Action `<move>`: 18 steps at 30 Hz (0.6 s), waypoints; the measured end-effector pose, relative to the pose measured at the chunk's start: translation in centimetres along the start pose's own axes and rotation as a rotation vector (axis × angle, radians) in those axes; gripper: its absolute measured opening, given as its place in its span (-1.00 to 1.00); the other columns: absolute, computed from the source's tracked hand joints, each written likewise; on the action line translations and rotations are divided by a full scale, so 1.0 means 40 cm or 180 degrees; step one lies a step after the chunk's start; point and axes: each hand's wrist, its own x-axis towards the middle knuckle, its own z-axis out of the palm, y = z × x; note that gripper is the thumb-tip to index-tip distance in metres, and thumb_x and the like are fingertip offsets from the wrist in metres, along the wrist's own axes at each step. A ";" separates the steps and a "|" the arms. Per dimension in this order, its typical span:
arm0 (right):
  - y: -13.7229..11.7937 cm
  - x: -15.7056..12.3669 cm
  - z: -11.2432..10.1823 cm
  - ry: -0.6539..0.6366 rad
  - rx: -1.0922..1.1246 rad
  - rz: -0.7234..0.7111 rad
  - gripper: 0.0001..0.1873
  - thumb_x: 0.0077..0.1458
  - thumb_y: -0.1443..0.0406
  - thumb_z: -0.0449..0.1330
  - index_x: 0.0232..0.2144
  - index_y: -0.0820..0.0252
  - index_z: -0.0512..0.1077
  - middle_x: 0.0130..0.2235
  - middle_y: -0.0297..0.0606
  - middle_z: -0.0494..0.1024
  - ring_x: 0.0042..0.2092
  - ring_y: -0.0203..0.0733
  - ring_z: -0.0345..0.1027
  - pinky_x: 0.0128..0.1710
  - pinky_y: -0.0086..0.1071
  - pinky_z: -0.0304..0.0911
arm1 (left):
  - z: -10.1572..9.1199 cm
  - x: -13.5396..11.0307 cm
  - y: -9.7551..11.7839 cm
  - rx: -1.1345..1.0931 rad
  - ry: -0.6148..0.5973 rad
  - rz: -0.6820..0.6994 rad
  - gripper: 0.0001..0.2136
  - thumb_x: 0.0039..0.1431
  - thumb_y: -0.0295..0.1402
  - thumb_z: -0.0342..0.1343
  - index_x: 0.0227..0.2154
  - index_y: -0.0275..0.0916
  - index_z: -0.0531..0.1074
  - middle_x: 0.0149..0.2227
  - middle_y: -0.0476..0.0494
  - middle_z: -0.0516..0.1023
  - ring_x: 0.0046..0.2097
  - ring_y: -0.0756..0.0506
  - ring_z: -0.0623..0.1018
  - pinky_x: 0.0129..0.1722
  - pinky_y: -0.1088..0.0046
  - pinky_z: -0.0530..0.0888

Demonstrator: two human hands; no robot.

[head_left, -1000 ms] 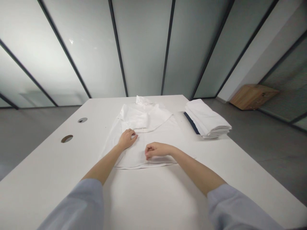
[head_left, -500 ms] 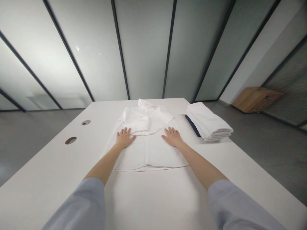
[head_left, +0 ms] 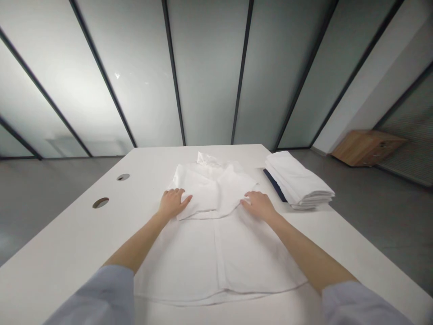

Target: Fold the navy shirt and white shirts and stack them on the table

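A white shirt (head_left: 192,253) lies spread on the white table (head_left: 61,225), its hem toward me and its collar (head_left: 207,159) at the far end. Its sleeves (head_left: 199,194) are folded in across the upper part. My left hand (head_left: 172,203) rests at the left edge of the folded sleeves, fingers bent and thumb apart. On the right edge of the shirt, my right hand (head_left: 260,205) touches the cloth with curved fingers, thumb slightly apart. I see no fabric pinched in either hand; the fingertips are partly hidden.
A stack of folded white cloth (head_left: 297,180) sits at the table's right side, over a dark blue flat item (head_left: 274,185). Two round holes, one nearer (head_left: 100,202) and one farther (head_left: 123,177), are at left. A wooden cabinet (head_left: 367,148) stands on the floor beyond.
The shirt has slid toward me, and its hem is much nearer. My hands have shifted slightly apart, with fingers more bent than before. The view has tilted a little.
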 end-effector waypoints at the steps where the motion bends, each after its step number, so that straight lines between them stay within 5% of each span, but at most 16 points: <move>1: -0.005 0.027 -0.007 0.0157 0.0043 0.0005 -0.52 0.24 0.07 -0.04 0.04 0.23 0.40 0.08 0.00 0.44 0.11 0.03 0.27 0.09 -0.14 0.11 | 0.001 0.026 0.006 0.0032 0.0129 0.0022 -0.48 0.29 0.01 -0.26 0.05 -0.21 0.38 -0.03 -0.25 0.52 0.04 -0.22 0.45 0.07 0.19 0.28; 4: -0.024 0.105 0.007 0.0338 0.0037 -0.0124 -0.45 0.25 0.07 -0.03 0.19 0.21 0.24 0.27 -0.03 0.20 0.28 0.03 0.02 0.20 -0.15 -0.03 | 0.034 0.099 0.028 0.0105 0.0111 0.0116 -0.48 0.30 -0.04 -0.23 0.18 -0.21 0.25 0.23 -0.26 0.28 0.23 -0.23 0.26 0.16 0.19 0.20; 8: -0.033 0.149 0.072 -0.0042 -0.0053 0.0034 -0.36 0.26 0.01 -0.10 0.27 0.19 0.13 0.34 0.00 0.03 0.33 0.13 -0.14 0.23 -0.05 -0.14 | 0.098 0.138 0.042 0.0056 -0.0489 -0.0060 -0.40 0.28 0.02 -0.27 0.27 -0.19 0.10 0.34 -0.26 0.05 0.33 -0.28 0.07 0.23 0.04 0.09; 13: -0.029 0.106 0.121 -0.0031 -0.0037 0.0089 -0.34 0.26 -0.02 -0.14 0.28 0.19 0.09 0.34 0.02 0.03 0.33 0.14 -0.13 0.23 -0.04 -0.18 | 0.125 0.100 0.033 0.0041 -0.0586 -0.0018 -0.36 0.27 0.06 -0.31 0.29 -0.18 0.07 0.35 -0.27 0.02 0.34 -0.29 0.06 0.23 0.01 0.05; 18: -0.042 0.049 0.093 0.0034 -0.0132 0.0050 -0.38 0.23 -0.01 -0.07 0.20 0.21 0.22 0.28 0.06 0.16 0.26 0.17 0.02 0.17 -0.04 -0.08 | 0.102 0.050 0.038 0.0081 -0.0482 0.0090 -0.36 0.24 0.09 -0.24 0.23 -0.21 0.16 0.31 -0.33 0.14 0.29 -0.33 0.17 0.20 0.00 0.09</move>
